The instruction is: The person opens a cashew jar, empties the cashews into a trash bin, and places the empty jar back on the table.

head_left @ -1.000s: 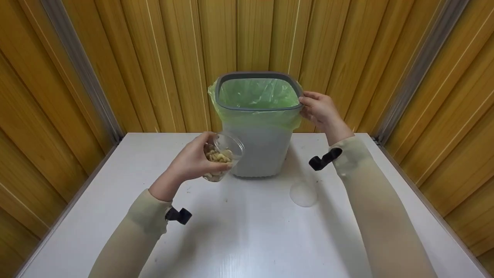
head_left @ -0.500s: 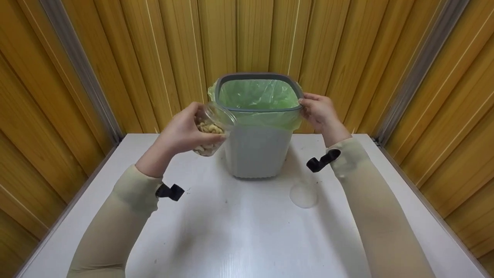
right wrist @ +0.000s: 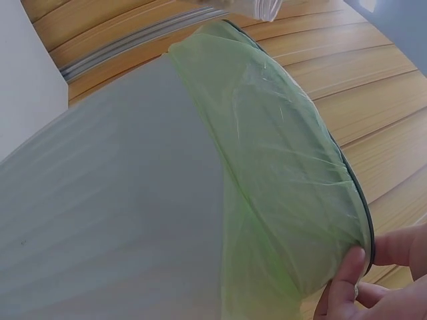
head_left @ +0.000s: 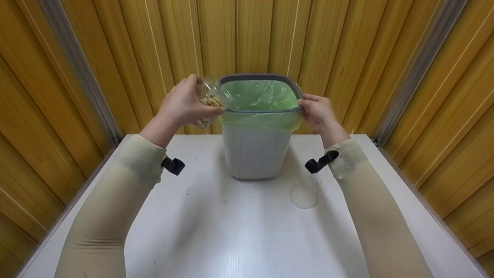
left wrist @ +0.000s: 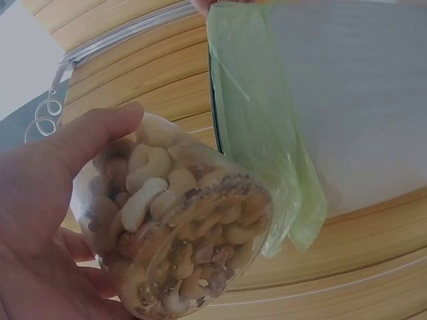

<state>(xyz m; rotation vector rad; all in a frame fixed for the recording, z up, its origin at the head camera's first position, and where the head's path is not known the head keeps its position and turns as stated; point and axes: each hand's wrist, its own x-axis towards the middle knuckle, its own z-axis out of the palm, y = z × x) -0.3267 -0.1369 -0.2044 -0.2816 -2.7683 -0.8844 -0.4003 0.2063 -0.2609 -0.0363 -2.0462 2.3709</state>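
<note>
My left hand [head_left: 180,101] grips a clear plastic jar [left wrist: 175,223] of cashew nuts [head_left: 210,101], tilted with its mouth toward the bin. In the head view the jar's mouth overlaps the left edge of the bin's dark grey rim [head_left: 256,111]. The light grey trash bin [head_left: 256,150] stands upright on the table, lined with a green bag [right wrist: 280,153] folded over its outside. My right hand [head_left: 317,112] pinches the rim and bag at the bin's right side, thumb on the near face. The bin's floor is hidden from the head view.
A thin clear round lid [head_left: 303,196] lies flat on the white table [head_left: 247,231], right of the bin and nearer me. Small crumbs dot the tabletop. Wood-look panel walls [head_left: 254,34] close in the back and both sides, right behind the bin.
My left hand has lifted the jar from low in front of the bin up to the rim's left side, tipping it further toward the opening. The right hand keeps its hold on the rim.
</note>
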